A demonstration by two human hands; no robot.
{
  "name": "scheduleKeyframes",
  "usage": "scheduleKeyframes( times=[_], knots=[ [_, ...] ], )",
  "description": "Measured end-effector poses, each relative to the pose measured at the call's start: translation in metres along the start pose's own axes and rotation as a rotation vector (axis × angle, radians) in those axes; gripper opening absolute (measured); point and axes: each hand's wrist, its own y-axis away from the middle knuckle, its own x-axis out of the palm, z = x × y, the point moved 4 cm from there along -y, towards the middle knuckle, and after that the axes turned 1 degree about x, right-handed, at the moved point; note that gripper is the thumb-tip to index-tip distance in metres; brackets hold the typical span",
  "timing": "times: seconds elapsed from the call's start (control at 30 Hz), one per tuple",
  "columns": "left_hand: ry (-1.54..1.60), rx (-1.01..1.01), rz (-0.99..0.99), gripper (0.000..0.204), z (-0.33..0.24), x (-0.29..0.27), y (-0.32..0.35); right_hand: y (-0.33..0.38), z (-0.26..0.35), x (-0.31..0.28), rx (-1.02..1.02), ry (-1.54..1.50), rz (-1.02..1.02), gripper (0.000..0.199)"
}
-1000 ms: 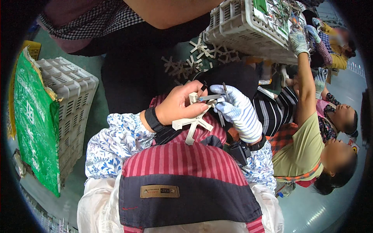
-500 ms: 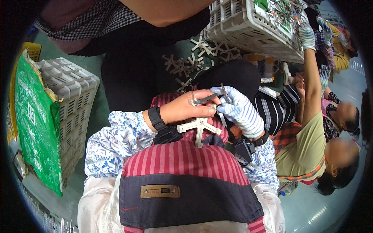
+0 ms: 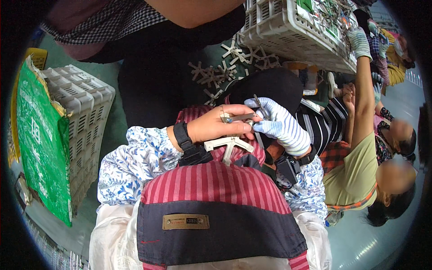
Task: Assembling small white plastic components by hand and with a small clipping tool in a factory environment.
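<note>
My bare left hand [image 3: 220, 125] is closed over a white star-shaped piece [image 3: 228, 146], probably plastic, whose arms stick out below the fingers. A flat grey strip [image 3: 242, 117] lies across those same fingers. My right hand [image 3: 283, 126], in a white and blue striped glove, pinches a thin grey metal piece [image 3: 258, 102]; its kind cannot be made out. Both sets of fingertips meet above my lap, and they hide where the pieces touch.
Several similar white star-shaped pieces [image 3: 213, 75] lie on the floor ahead. A white crate [image 3: 87, 96] and green sack [image 3: 40, 139] stand left. Another crate [image 3: 310, 42] stands far right, where a co-worker's gloved hand [image 3: 359, 42] reaches. A person's leg [image 3: 148, 85] is close ahead.
The grey strip across my left fingers has turned and looks lighter. The star-shaped piece has tilted slightly. My right wrist has shifted a little right.
</note>
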Motion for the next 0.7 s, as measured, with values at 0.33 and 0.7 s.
scheduleKeyframes(
  times=[0.33,0.7],
  knots=[
    [0.027,-0.069,-0.084,0.027,0.008,-0.003,-0.001,0.001,-0.005,-0.002,0.051,-0.006,0.005,0.055],
    [0.024,-0.085,-0.101,0.025,0.016,-0.004,-0.002,0.010,-0.003,-0.008,-0.061,0.191,-0.182,0.061]
  ],
)
